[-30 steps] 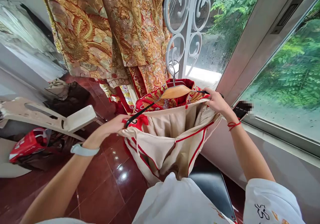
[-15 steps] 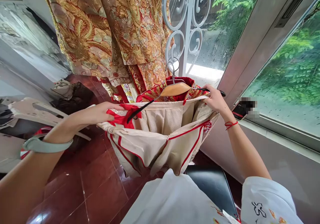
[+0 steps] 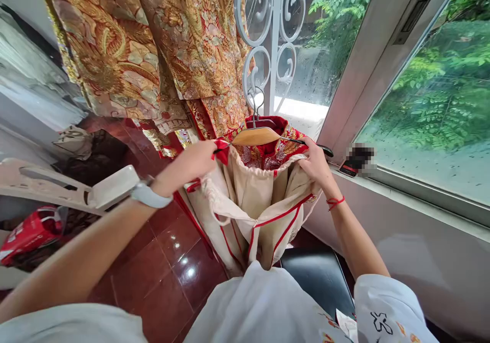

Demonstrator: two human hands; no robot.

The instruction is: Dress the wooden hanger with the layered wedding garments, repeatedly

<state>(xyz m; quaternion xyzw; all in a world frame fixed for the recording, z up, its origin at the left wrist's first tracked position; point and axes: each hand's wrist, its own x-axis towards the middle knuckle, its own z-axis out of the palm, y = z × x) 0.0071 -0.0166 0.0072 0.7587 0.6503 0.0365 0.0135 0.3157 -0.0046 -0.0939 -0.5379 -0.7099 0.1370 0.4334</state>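
A red and gold embroidered garment (image 3: 273, 151) hangs on a wooden hanger (image 3: 255, 136), hooked on a white scroll-work window grille (image 3: 270, 42). Around it hangs a cream cloth bag with red trim (image 3: 260, 210), its mouth held up at the hanger. My left hand (image 3: 191, 162) is closed on the bag's left rim and red tie, beside the hanger's left arm. My right hand (image 3: 316, 162) is closed on the bag's right rim, under the hanger's black right end.
Gold brocade robes (image 3: 153, 47) hang behind on the left. A phone (image 3: 354, 162) lies on the window sill at right. A cream chair (image 3: 76, 187) and a red bag (image 3: 30, 230) stand at left on red floor tiles. A black seat (image 3: 321, 276) is below.
My left hand has moved up and to the right, pulling the bag's left rim in to the hanger's left arm. The bag's mouth is narrower. My right hand has stayed on the right rim.
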